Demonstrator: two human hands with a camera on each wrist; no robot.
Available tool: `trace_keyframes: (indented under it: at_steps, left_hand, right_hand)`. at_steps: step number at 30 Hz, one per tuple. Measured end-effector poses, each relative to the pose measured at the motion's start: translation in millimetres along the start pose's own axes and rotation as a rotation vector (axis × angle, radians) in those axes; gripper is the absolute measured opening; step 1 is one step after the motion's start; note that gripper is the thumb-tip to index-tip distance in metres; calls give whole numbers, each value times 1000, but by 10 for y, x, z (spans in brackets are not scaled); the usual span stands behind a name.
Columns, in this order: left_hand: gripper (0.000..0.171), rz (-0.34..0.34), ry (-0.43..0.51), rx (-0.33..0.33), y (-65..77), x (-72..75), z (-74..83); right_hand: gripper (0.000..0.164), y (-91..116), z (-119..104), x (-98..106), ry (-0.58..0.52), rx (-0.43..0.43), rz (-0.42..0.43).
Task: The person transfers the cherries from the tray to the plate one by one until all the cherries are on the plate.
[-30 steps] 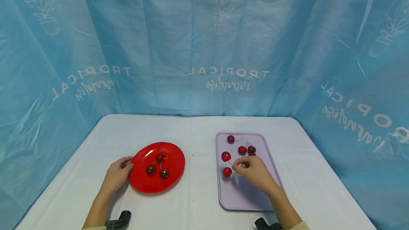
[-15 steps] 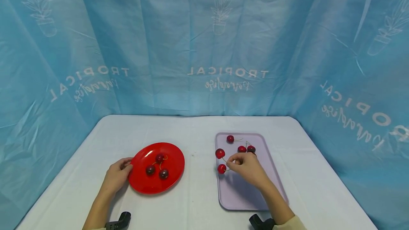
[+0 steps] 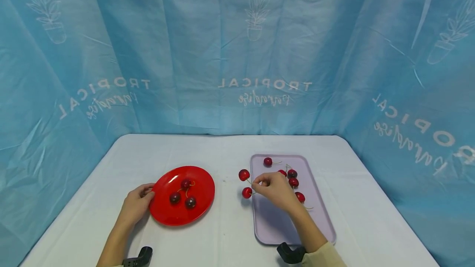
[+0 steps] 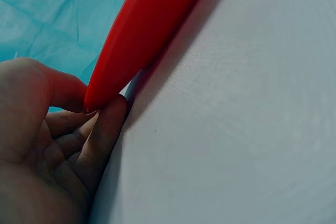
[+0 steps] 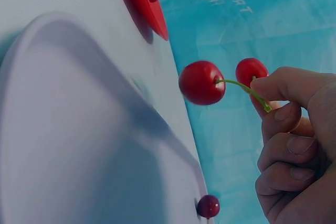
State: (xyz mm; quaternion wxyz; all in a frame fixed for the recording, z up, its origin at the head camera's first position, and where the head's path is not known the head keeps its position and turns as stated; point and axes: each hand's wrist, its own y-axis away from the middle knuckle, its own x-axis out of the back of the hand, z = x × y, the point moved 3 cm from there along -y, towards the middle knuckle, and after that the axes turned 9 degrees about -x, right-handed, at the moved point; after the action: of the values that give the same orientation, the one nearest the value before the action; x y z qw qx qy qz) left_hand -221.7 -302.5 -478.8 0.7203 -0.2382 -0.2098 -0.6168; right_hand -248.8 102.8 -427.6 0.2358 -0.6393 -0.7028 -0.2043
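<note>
Clock hub = mid table, 12 = far side. Nearest you: black wrist bands, L one [image 3: 139,256] at 8 o'clk, R one [image 3: 291,254] btwn 4 & 5, w/ a pale yellow sleeve [image 3: 323,256] by the R one.

Your L hand [image 3: 134,205] is at 9, fingers bent in, thumb & fingertips pinching the rim of the red plate [image 3: 172,214], no gap but the rim itself. It's got the plate at the plate's own 9. Three dark cherries sit on the plate: one at its 12-1 [image 3: 186,183], one at 9 [image 3: 175,197], one at 4 [image 3: 191,202]. Can't tell if the plate's bottom is flat on the white cloth [image 3: 230,230].

The light purple tray [image 3: 272,228] is at 3. Your R hand [image 3: 275,188] is over it, thumb & finger pinched tight on thin green stems [image 5: 239,84], other fingers curled. Two red cherries hang up off the cloth, just past the tray's L side: one at your hand's 10 [image 3: 243,175], one at 9 [image 3: 246,193].

More cherries [image 3: 293,183] lie on the tray, 5 in view, 1 part hid by your hand; farthest is at the tray's 11 [image 3: 268,162].

Way back at 12: blue curtain [image 3: 200,52] w/ backward white words [image 3: 265,83].
</note>
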Motion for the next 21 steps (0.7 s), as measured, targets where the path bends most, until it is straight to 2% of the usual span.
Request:
trace_keyframes:
  at_steps: [4,21]
  left_hand:
    - [43,3,0,-3,-9,-1,-5]
    - [44,4,-14,-10,5,-9,-16]
  right_hand:
    - [5,-23,-10,-45,5,-6,-4]
    - [5,-93,-156,-261,37,62,-51]
